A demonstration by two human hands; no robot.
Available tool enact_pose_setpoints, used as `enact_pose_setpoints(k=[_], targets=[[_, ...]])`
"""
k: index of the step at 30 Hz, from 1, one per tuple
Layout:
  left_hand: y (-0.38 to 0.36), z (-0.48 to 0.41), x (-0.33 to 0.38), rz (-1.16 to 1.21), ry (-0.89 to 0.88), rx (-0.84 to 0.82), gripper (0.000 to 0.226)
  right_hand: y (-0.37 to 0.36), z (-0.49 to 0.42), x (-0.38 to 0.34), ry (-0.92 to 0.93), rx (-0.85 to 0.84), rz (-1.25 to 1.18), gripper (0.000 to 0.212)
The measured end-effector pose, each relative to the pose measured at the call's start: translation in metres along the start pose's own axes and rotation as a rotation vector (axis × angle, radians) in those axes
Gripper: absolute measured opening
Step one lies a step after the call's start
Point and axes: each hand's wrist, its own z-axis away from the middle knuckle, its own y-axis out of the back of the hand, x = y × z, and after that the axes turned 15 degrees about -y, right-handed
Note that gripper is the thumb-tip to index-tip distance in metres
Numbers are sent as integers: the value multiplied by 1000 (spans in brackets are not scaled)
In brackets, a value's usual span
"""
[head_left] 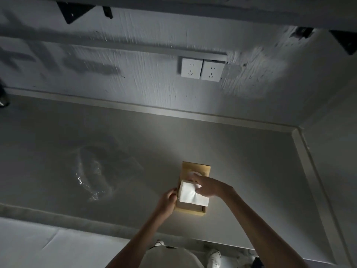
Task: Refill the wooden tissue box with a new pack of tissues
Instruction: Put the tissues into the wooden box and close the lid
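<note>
A wooden tissue box (pixel 193 167) lies on the grey countertop (pixel 241 171), its lid bearing a round hole at the far end. A white tissue (pixel 190 194) sticks up out of the lid and drapes over the near half of the box. My right hand (pixel 207 187) reaches in from the right and pinches the tissue at the hole. My left hand (pixel 168 200) grips the box's left side near its front corner and steadies it. The pack inside is hidden.
A crumpled clear plastic wrapper (pixel 90 178) lies on the countertop to the left of the box. Two white wall sockets (pixel 201 70) sit on the back wall. The counter's raised rim runs along the back and right side (pixel 309 161). Black shelf brackets (pixel 74 11) hang overhead.
</note>
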Motion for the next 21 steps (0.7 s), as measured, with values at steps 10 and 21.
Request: enact_pose_setpoints(k=[10, 21], targets=[[11, -5, -6, 49, 70, -75, 30, -12, -19, -30, -118, -64, 201, 47], [10, -5, -9, -135, -98, -108, 31, -30, -25, -31, -183, -77, 196, 45]])
